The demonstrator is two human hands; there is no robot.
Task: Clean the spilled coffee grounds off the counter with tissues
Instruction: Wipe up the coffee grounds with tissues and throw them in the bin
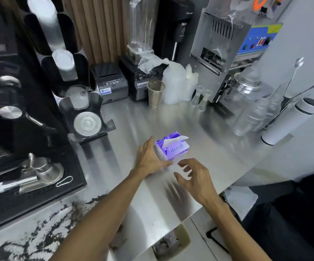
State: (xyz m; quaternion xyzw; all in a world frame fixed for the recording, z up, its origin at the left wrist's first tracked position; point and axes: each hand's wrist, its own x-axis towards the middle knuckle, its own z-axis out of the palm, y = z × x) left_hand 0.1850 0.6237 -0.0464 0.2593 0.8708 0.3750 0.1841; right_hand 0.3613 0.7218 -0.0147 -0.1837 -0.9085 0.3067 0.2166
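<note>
The left hand point(150, 157) lies flat against the left side of the purple tissue box point(177, 147), fingers straight and the thumb stretched along the box's near end. The right hand point(195, 176) hovers just right of and nearer than the left hand, spread wide with loosely bent fingers. It holds nothing and stays apart from the box. A white tissue point(173, 140) stands up from the slot on top of the box, just beyond the left hand's thumb. The box sits on the steel table point(218, 147). The spilled coffee grounds point(49, 223) lie dark and scattered on the table well behind and to the left of the left hand, beside its forearm. A ribbed metal cup point(155, 93) stands well beyond both hands.
</note>
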